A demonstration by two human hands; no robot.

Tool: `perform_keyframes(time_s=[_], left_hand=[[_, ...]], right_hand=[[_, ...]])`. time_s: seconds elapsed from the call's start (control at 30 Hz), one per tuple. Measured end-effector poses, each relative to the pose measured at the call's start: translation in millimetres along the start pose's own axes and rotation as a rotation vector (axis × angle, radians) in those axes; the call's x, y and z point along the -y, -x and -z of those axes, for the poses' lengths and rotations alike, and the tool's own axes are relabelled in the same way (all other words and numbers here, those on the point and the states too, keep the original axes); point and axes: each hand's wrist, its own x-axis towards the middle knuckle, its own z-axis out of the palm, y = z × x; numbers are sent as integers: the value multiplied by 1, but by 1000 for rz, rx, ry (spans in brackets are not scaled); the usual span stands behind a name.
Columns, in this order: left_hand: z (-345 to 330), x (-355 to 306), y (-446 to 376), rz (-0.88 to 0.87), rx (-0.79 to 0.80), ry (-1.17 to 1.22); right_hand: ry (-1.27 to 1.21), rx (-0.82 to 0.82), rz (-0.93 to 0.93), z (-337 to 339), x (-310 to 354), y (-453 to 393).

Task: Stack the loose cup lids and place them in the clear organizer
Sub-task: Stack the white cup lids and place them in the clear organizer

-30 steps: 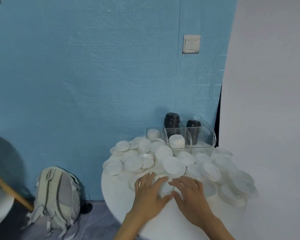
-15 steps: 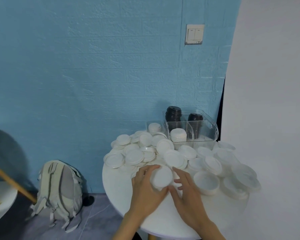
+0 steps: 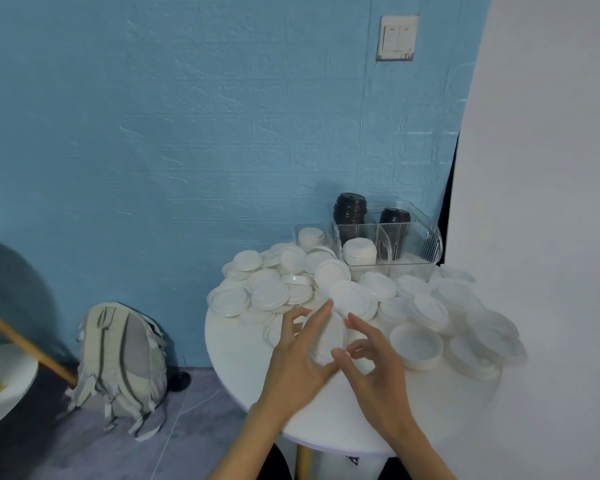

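Near the front edge of the round white tabletop (image 3: 243, 368), well in front of the clear organizer (image 3: 420, 244), a single white lid (image 3: 326, 341) is being held tilted between both hands: it is being gripped by the left hand (image 3: 298, 355) with thumb and curled fingers around its rim, while its near edge is being pinched by the right hand (image 3: 374, 372) between thumb and forefinger. Little of the task is being shown as finished. Inside the organizer a short stack of white lids (image 3: 359, 251) is standing in the front compartment, with two dark stacks (image 3: 350, 211) behind it, and another white stack (image 3: 311, 237) is sitting in a smaller clear tray just left of the organizer. Most of the work is judged as remaining, since dozens of loose lids (image 3: 267, 294) are lying scattered and overlapping across the tabletop between the organizer and the hands, some face up, some upside down. No brand, label or readable writing is being shown anywhere on the lids or the organizer; a plain wall switch (image 3: 397, 38) high above the organizer is carrying no legible marking.
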Motion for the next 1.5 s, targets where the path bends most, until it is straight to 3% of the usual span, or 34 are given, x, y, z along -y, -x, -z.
perform_keyframes(time_s=[0.23, 0.37, 0.6, 0.77, 0.97, 1.13, 1.33, 1.4, 1.5], left_hand=[[1, -2, 2, 39, -58, 48], [1, -1, 3, 24, -83, 102], [4, -9, 8, 80, -24, 80], [3, -13, 7, 111, 12, 18], [-3, -7, 6, 50, 34, -111], [-3, -4, 8, 37, 151, -227], [-4, -4, 9, 34, 247, -282], [-3, -5, 9, 28, 245, -283], [-4, -6, 7, 36, 225, -285]], right_hand=[[-30, 44, -102, 2, 3, 3], [-8, 149, -146, 2, 11, 2], [-154, 260, -163, 1, 15, 4], [-163, 238, -128, 1, 6, 6], [120, 114, -108, 6, -4, 6], [293, 194, -89, 7, -7, 8], [720, 285, -34, 12, 0, 15], [776, 243, -26, 20, 3, 16], [842, 35, 41, 41, 6, 10]])
